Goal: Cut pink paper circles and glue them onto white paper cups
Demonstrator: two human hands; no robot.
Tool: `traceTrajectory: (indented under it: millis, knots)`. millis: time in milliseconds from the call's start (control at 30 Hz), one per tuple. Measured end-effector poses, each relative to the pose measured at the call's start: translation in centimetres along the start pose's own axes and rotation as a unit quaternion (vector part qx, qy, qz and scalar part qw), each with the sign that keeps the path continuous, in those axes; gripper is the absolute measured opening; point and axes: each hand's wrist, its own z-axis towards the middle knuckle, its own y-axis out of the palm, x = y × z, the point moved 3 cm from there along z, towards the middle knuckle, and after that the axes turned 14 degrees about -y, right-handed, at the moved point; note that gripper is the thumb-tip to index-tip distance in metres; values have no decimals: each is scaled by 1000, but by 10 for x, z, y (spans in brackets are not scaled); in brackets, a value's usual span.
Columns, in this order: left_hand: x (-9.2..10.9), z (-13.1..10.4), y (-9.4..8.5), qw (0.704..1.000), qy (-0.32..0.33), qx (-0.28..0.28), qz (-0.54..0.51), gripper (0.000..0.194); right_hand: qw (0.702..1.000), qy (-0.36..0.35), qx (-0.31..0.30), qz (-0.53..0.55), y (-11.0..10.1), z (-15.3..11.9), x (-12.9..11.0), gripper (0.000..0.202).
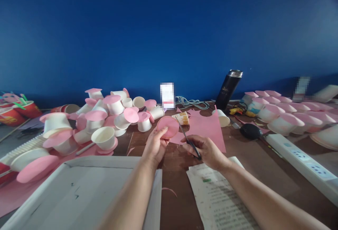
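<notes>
My left hand (156, 145) holds a round pink paper disc (169, 126), thumb on its face, above the brown table. In my right hand (204, 149) is a pair of scissors (194, 147) with black handles; the blades point up and left, reaching the right edge of the disc. A large pink sheet (202, 129) with curved cut-outs lies behind my right hand. Just beyond the disc, a small cup with brown stains (182, 118) rests on its side. A thin curved pink offcut (169, 190) lies on the table (174, 209) near me.
Many white paper cups with pink discs (113, 105) crowd the left; more (287, 119) stand in rows at right. A black bottle (229, 89) leans by the blue wall. Nearer are a power strip (301, 159), printed papers (211, 195) and a white box lid (87, 195).
</notes>
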Motion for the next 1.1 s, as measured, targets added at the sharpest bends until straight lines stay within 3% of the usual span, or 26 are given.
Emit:
traceTrajectory:
  millis: [500,1100]
  knots:
    - [0,0,1,1000,5,-10,6,18,1000,9,7,8,0,-1,1,40]
    - [1,-2,1,1000,-3,14,12,23,999,-31,21,23,-4,1,13,40]
